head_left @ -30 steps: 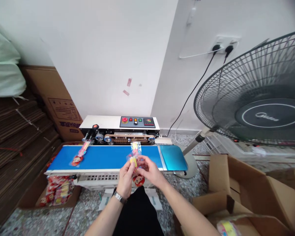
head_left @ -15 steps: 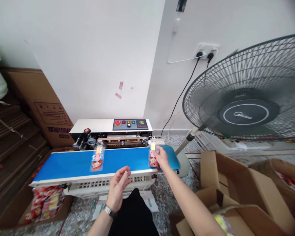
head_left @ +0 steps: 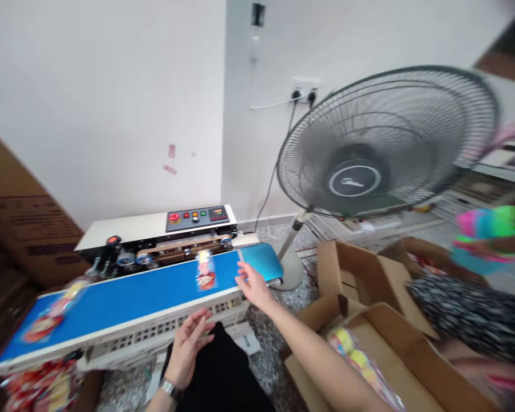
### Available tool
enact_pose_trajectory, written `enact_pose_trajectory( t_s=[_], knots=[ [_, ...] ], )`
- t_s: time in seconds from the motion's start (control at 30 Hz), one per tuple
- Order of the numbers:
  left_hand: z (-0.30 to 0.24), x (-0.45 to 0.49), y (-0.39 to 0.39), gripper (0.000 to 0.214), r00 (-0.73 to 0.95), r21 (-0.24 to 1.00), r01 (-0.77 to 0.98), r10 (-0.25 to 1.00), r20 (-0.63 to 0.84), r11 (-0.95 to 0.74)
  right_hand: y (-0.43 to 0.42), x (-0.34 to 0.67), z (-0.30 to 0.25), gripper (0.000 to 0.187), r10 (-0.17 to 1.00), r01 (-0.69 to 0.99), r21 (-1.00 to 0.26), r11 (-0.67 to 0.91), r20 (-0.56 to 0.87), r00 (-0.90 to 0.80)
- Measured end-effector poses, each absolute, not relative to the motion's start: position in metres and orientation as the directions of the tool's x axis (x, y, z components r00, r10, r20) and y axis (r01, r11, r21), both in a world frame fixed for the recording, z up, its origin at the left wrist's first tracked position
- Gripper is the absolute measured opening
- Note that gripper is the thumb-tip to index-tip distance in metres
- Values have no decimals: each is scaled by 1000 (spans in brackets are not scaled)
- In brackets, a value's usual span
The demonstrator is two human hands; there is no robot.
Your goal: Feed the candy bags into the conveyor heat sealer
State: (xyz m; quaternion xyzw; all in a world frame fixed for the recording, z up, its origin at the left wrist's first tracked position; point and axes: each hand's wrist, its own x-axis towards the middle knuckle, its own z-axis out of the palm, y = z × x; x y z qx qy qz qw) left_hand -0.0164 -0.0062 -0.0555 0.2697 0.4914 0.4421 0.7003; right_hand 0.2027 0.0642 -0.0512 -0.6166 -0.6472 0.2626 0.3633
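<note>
A sealing machine with a blue conveyor belt (head_left: 129,294) stands in front of me on the floor. One clear candy packet (head_left: 206,273) lies on the belt near its right end. Another packet (head_left: 47,316) rides at the belt's far left. My right hand (head_left: 252,284) hovers empty at the belt's right end, fingers apart, just right of the nearer packet. My left hand (head_left: 187,346) hangs open below the belt's front edge, holding nothing; a watch sits on its wrist.
The machine's control panel (head_left: 196,216) faces up behind the belt. A large standing fan (head_left: 386,143) stands at the right. Open cardboard boxes (head_left: 360,297) sit beside me, the nearest holding bagged candy (head_left: 356,357). Another person in colourful clothing (head_left: 484,234) is at far right.
My right hand set the packet on the belt's right end and let go; the packet now rides leftward. The earlier packet has travelled to the belt's left end. The view swung right.
</note>
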Motion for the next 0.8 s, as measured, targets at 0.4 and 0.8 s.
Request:
enact_pose_trajectory(
  t_s=[0.4,0.8],
  knots=[
    [-80,-28,-11,45,252,730,-342,806,-535,592,-191,369,-54,34,928,760,-576,-302,5,373],
    [-58,-18,-19,36,172,799,-201,823,-541,567,-359,480,-65,35,551,485,-285,-827,-231,802]
  ],
)
